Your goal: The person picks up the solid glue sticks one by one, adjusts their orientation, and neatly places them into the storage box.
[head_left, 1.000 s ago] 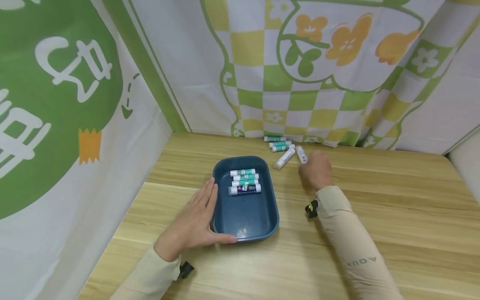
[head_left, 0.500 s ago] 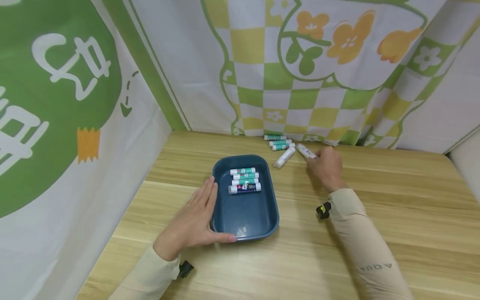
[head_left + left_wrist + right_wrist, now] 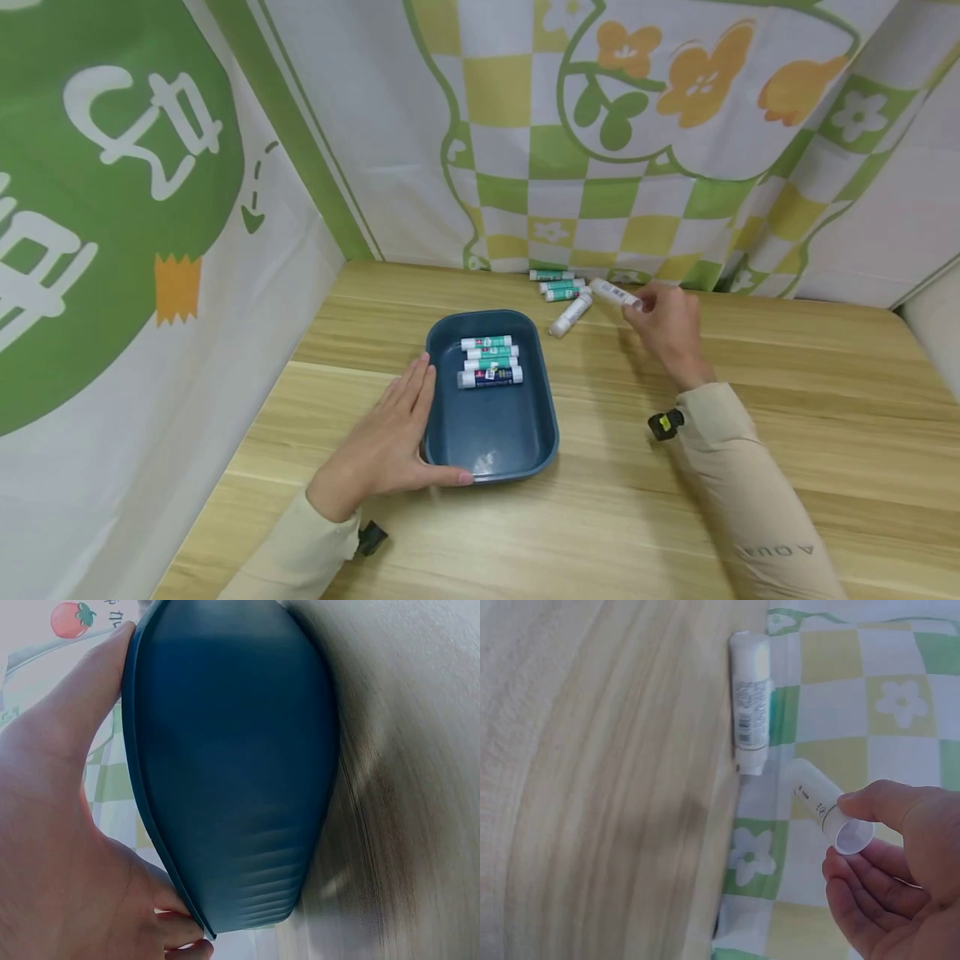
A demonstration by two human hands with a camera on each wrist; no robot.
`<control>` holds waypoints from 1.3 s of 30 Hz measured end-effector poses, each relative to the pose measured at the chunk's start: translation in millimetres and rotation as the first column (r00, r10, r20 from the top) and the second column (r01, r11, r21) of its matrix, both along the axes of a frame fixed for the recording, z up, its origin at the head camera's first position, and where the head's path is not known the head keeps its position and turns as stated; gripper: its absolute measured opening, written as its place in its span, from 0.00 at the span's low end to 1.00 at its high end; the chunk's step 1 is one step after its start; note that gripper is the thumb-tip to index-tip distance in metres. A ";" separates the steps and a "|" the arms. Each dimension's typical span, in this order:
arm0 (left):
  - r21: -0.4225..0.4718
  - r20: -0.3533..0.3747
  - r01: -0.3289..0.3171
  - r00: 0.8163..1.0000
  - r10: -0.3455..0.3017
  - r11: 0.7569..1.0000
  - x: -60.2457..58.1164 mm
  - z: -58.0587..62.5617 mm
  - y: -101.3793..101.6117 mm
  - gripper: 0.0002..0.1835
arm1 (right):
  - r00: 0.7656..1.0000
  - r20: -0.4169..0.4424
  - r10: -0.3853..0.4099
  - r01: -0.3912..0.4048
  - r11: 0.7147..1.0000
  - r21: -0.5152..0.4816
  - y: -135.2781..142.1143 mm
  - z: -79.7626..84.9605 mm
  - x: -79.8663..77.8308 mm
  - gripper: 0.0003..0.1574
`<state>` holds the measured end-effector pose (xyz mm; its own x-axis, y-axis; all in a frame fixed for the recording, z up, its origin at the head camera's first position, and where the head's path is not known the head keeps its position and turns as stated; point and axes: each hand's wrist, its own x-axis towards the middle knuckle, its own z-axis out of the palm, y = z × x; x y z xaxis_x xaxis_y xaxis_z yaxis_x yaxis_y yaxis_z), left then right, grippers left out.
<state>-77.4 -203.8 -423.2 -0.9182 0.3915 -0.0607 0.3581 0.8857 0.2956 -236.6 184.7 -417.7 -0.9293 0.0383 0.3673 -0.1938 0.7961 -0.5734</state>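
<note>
So we've got our right hand [image 3: 670, 329] pinching a white tube [image 3: 615, 293] between thumb and fingers, at about 2 o'clock from the blue tray [image 3: 491, 435] (looks like a glue stick to us). Our left hand [image 3: 386, 433] is on the tray's 9 o'clock side, fingers straight along the wall, thumb spread away to the rim near 6. Inside, three green-labelled tubes [image 3: 491, 353] and a dark blue tube [image 3: 490, 378] lie side by side toward 12. Out on the counter [image 3: 600, 500], a second white tube [image 3: 571, 316] sits at 8 o'clock from the held one, with three loose green tubes [image 3: 567, 294] around 9.

We'd call this step the pick-up, though we can't really tell whether the held tube's far end is clear of the counter. Next move, we reckon, calls for lifting over that second white tube, swinging between 7 and 8 o'clock, then laying it crosswise on the dark blue tube's 6 o'clock side.
</note>
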 end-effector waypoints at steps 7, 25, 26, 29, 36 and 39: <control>0.000 0.001 -0.002 1.000 0.002 1.000 0.0 0.2 0.1 0.80 | 0.996 -0.058 0.064 -0.064 0.998 0.001 -7.1 12.1 8.2 0.13; 0.000 0.001 0.000 1.000 0.000 1.000 0.3 1.5 0.6 0.80 | 0.901 -0.086 0.426 -0.426 0.905 0.027 -53.3 40.0 42.0 0.13; 0.000 0.000 0.000 1.000 0.000 1.000 0.2 1.7 0.6 0.80 | 0.891 -0.078 0.446 -0.444 0.895 0.041 -55.2 39.6 42.4 0.13; -0.001 -0.001 0.001 1.000 -0.001 1.000 0.1 2.4 0.7 0.80 | 0.862 -0.046 0.505 -0.501 0.862 0.078 -60.6 36.1 44.2 0.12; -0.001 -0.005 0.006 1.000 -0.006 1.000 0.5 2.1 0.5 0.79 | 0.755 0.059 0.653 -0.655 0.752 0.068 -77.1 27.2 50.7 0.12; 0.000 -0.004 0.006 1.000 -0.006 1.000 0.3 2.0 0.5 0.79 | 0.720 0.097 0.687 -0.694 0.715 0.086 -84.4 24.0 51.8 0.13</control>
